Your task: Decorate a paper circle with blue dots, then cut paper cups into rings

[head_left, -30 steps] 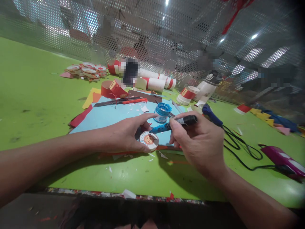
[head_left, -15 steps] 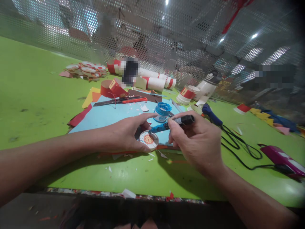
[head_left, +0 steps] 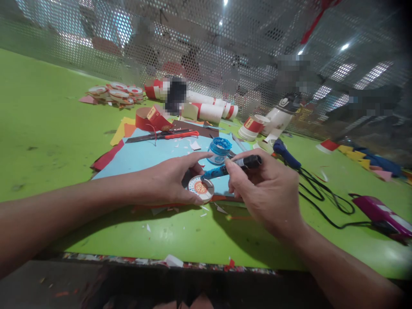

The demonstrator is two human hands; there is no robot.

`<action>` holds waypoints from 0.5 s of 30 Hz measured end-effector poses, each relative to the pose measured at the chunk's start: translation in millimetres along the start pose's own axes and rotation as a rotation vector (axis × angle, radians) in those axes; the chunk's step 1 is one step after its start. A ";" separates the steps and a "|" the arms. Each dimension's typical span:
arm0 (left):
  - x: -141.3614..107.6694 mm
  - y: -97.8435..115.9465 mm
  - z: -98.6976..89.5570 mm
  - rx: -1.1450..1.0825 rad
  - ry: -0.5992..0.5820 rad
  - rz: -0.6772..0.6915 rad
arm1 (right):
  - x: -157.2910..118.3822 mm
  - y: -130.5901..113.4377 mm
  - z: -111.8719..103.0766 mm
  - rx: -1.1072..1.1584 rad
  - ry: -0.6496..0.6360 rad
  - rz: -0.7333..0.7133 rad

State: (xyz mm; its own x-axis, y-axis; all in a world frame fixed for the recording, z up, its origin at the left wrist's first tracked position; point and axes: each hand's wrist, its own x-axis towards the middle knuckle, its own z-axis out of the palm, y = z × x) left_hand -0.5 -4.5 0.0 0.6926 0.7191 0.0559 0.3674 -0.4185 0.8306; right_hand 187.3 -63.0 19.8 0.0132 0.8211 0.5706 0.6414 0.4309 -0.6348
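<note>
A small round white disc (head_left: 207, 194) with an orange pattern at its centre and blue dots around it lies near the front edge of the light blue paper (head_left: 141, 154). My left hand (head_left: 172, 180) grips this disc by its rim, thumb in front and fingers behind. In my right hand (head_left: 260, 184) is a black marker (head_left: 240, 164) with a blue-smeared front end, held like a pen. The tip touches the far part of the disc's face. Just behind stands an open jar of blue paint (head_left: 219, 152), its rim smeared blue.
Scissors with orange handles (head_left: 182, 134) and a red paper ring (head_left: 151, 119) lie behind the jar. Stacked discs (head_left: 117, 93), paper cups (head_left: 207, 112) and a white kettle (head_left: 280, 115) stand farther back. At right are a blue-handled tool (head_left: 286, 153), its black cord and a magenta device (head_left: 380, 214).
Both hands stay almost in place. More blue dots seem to show on the left part of the disc's face, and the marker has shifted very slightly.
</note>
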 end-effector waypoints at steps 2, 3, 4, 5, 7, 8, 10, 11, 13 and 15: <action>-0.2 0.9 -0.2 0.007 -0.009 -0.002 | -0.5 -1.7 -0.3 -0.014 -0.006 0.008; -0.3 1.4 -0.4 0.012 -0.013 -0.004 | -0.9 -2.3 -0.3 -0.022 -0.004 0.009; -0.2 1.8 -0.5 0.019 -0.016 -0.006 | -1.3 -2.7 -0.2 -0.029 -0.001 0.005; -0.1 2.2 -0.7 0.024 -0.017 -0.008 | -1.7 -2.8 0.1 -0.034 0.005 0.000; 0.2 2.3 -0.9 0.032 -0.011 -0.010 | -2.5 -2.0 0.7 -0.039 0.010 -0.012; 0.4 2.1 -1.0 0.033 -0.010 -0.007 | -2.9 -1.5 1.0 -0.038 0.009 -0.015; 0.6 1.5 -1.1 0.038 -0.011 0.004 | -3.1 -1.0 1.0 -0.027 0.015 -0.023; 0.6 1.0 -1.0 0.045 -0.010 0.004 | -3.1 -1.2 0.6 -0.019 0.027 -0.027; 0.3 0.2 -0.9 0.061 -0.005 -0.003 | -2.5 -2.7 -0.6 0.003 0.073 -0.032; 0.0 -0.4 -0.7 0.070 -0.002 -0.008 | -1.6 -4.9 -2.1 0.022 0.122 -0.033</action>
State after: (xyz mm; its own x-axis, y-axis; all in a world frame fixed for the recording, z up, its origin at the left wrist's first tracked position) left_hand -1.1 -4.0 0.1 0.6904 0.7218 0.0482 0.4158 -0.4505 0.7900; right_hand 185.8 -67.1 23.1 0.0870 0.7552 0.6497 0.6264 0.4656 -0.6251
